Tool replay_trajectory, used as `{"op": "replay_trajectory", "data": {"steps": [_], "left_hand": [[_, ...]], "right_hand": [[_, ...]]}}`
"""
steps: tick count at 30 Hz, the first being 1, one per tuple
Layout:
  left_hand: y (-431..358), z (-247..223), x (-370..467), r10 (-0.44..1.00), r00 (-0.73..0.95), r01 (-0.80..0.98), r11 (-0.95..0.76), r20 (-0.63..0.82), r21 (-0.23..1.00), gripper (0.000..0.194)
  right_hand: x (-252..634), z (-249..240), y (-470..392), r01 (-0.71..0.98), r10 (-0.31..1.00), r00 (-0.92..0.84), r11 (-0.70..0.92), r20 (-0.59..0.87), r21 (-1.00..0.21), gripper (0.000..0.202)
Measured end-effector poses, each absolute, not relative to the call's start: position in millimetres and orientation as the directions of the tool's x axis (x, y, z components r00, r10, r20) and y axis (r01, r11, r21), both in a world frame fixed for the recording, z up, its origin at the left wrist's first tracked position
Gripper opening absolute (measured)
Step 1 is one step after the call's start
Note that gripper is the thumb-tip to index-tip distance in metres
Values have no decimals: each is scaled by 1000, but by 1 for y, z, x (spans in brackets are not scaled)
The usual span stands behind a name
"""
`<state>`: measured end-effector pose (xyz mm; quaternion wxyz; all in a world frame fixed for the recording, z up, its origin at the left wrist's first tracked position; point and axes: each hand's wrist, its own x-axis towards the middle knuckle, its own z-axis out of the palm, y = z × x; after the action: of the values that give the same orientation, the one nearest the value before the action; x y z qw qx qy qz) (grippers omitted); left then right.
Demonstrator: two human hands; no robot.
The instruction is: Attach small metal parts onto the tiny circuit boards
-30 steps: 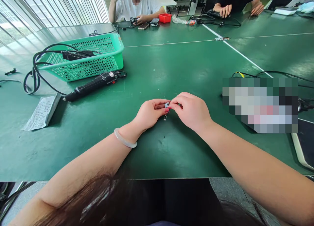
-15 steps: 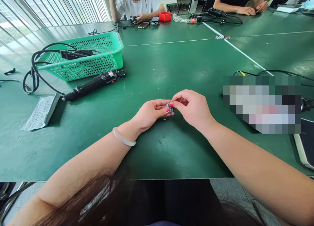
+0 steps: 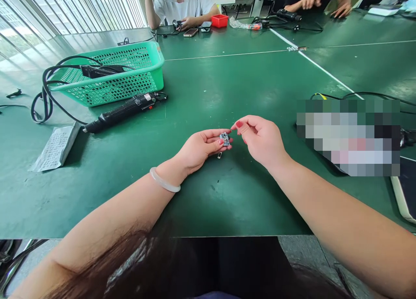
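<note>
My left hand (image 3: 203, 145) holds a small grey part (image 3: 224, 138) with fine detail between its thumb and fingers, above the table. A tiny bright metal piece (image 3: 220, 155) shows just below those fingers; whether it is joined to the part cannot be seen. My right hand (image 3: 261, 138) is close by on the right, its index fingertip near the left index fingertip and the part. Its thumb is lifted a little away from the index finger, and nothing is visible between them.
On the green table (image 3: 195, 95), a black electric screwdriver (image 3: 125, 110) lies before a green basket (image 3: 110, 80) with cables. A paper-wrapped packet (image 3: 55, 147) is at left, a blurred-out object (image 3: 347, 138) at right. Two people sit opposite, near a red box (image 3: 219, 21).
My right thumb and index finger have come off the grey part and moved slightly right and up, so more of it shows. A co-worker's hands at the far right have shifted.
</note>
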<state>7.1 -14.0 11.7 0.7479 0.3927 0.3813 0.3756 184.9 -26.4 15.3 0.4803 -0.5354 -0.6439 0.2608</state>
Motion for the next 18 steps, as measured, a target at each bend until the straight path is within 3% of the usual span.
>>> {"op": "replay_trajectory", "data": {"steps": [5, 10, 18], "left_hand": [[-10, 17, 7, 933, 208, -415, 356, -293, 838, 24], [-7, 16, 7, 943, 106, -436, 328, -314, 838, 22], [-9, 14, 8, 943, 119, -401, 331, -310, 854, 23]], "right_hand": [[186, 11, -23, 621, 949, -49, 272, 310, -735, 9], [180, 2, -21, 730, 946, -235, 323, 224, -602, 15], [173, -2, -16, 780, 945, -279, 327, 172, -534, 17]]}}
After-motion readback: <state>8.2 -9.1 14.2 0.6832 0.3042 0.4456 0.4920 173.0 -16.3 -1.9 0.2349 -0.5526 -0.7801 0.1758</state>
